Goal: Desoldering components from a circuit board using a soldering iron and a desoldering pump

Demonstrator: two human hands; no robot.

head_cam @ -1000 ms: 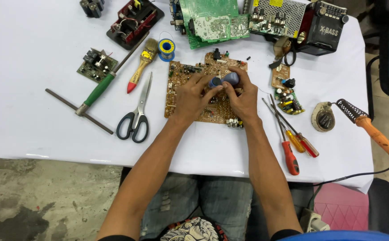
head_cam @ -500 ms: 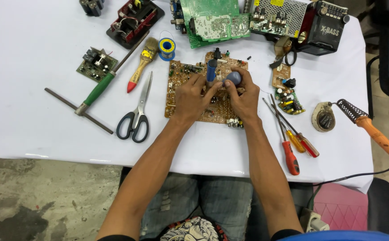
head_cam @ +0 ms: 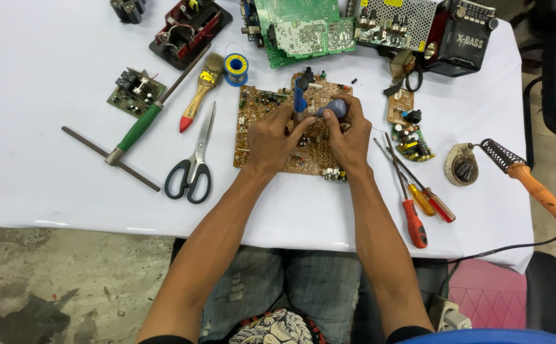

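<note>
The brown circuit board (head_cam: 271, 137) lay flat on the white table (head_cam: 48, 76), centre of the frame, a bit above mid-height. Both hands worked on its upper-right part. The left hand (head_cam: 271, 137) rested on the board w/ fingers curled, thumb and forefinger pinched near the base of a blue tube-shaped tool (head_cam: 300, 95) standing upright; whether it actually gripped the tool couldn't be told. The right hand (head_cam: 348, 137) was closed around a blue-grey rounded bulb (head_cam: 334, 107), fingers wrapped over it, just right of the tube.

Left of the board: black-handled scissors (head_cam: 192, 167), shut, blades pointing up. Above them a paintbrush (head_cam: 201, 89) w/ red-tipped handle, and a blue spool of solder wire (head_cam: 235, 67) just beside the bristles. Further left, a green-handled T-shaped tool (head_cam: 134, 130) lay diagonally, w/ a small green circuit board (head_cam: 131, 89) near its upper end.

Top centre: a large green circuit board (head_cam: 303, 28); upper left of that, a red-and-black component block (head_cam: 188, 28). Top right: a perforated metal power supply (head_cam: 396, 22) and a black radio (head_cam: 466, 38).

Right of the brown board: a small populated board (head_cam: 411, 137), then three screwdrivers (head_cam: 418, 204) w/ red and orange handles lying close together at lower right. Far right: an orange-handled soldering iron (head_cam: 529, 181), next to a round stand (head_cam: 461, 165).
</note>
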